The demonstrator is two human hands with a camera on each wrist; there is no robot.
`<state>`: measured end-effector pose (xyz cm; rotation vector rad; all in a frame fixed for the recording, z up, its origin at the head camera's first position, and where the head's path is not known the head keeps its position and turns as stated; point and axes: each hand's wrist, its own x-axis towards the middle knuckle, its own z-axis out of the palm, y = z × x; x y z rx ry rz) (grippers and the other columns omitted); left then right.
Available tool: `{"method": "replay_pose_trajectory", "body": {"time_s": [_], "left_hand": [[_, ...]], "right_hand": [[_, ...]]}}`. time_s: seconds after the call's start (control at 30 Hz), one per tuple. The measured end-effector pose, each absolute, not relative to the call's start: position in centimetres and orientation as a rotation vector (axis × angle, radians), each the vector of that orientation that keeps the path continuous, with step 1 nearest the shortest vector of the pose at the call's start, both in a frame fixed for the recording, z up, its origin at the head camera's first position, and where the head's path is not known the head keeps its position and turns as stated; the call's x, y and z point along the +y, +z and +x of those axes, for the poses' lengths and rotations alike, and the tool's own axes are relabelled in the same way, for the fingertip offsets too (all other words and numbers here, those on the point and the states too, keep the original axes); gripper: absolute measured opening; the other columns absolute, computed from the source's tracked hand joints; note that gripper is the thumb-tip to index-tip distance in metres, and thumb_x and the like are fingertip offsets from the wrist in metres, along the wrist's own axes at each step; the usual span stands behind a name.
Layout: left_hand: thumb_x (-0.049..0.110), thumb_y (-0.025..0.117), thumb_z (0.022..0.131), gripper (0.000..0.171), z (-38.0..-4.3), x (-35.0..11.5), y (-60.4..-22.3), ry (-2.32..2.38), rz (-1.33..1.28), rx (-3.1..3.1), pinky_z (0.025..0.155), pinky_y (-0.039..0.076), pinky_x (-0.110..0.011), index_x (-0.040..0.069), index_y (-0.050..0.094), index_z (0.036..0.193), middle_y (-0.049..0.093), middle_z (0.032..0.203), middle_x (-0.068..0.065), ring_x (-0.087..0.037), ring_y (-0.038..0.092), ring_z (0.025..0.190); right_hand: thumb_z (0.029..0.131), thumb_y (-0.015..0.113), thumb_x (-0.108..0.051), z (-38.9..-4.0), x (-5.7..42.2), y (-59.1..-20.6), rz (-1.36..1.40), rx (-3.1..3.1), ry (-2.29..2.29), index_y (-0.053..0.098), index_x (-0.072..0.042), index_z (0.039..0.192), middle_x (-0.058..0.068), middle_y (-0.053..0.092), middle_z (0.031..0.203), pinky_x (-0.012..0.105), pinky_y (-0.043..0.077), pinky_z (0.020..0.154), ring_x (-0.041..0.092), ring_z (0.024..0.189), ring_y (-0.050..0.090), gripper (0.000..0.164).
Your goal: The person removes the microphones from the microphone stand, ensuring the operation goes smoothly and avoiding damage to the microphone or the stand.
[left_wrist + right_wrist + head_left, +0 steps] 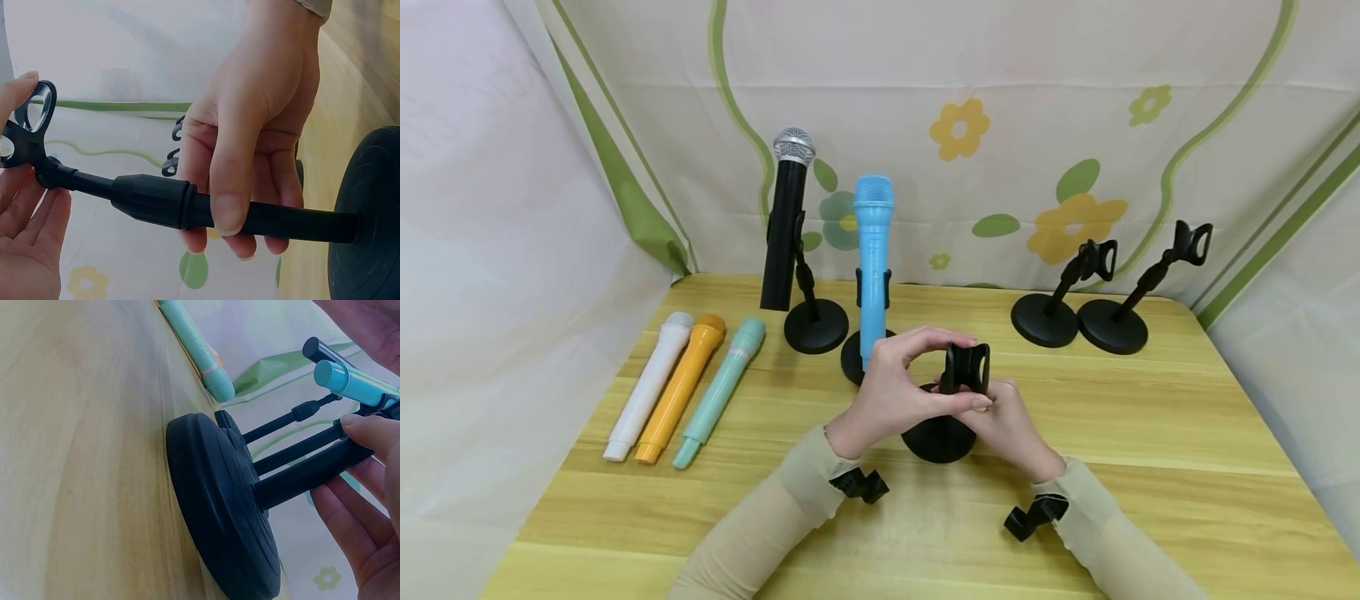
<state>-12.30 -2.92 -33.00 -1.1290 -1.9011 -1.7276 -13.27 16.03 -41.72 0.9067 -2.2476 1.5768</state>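
Observation:
A black desktop microphone stand stands in front of me, its round base (940,443) on the table. My left hand (895,379) pinches the clip (967,368) at its top between thumb and fingers. Lower down, my right hand (1011,423) grips the stand's pole (294,220), thumb on one side and fingers on the other, below the ribbed collar (150,199). Just behind my left hand, a blue microphone (874,258) sits upright in another stand. A black microphone with a silver head (787,225) leans in a stand to its left.
White (651,383), orange (681,387) and mint-green (721,392) microphones lie side by side on the left of the wooden table (1120,517). Two black stands (1045,320) (1112,326) with bare clips stand at the back right. A flowered curtain (880,50) hangs behind.

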Motion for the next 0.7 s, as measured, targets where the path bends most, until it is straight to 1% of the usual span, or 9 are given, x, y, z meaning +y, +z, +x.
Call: {"method": "replay_pose_trajectory", "body": {"time_s": [0.7], "left_hand": [[-0.007,0.091,0.069,0.050,-12.16,-2.87,-33.59,-1.711,-1.129,-1.911,0.098,0.053,-0.037,-0.006,0.069,0.113,0.070,0.112,-0.019,-0.019,0.067,0.109]], "right_hand": [[0.082,0.074,0.020,-13.22,15.97,-41.60,0.929,-2.243,1.575,0.075,0.004,0.095,0.012,0.075,0.094,0.020,0.056,0.078,0.015,0.086,0.070,0.020]]}}
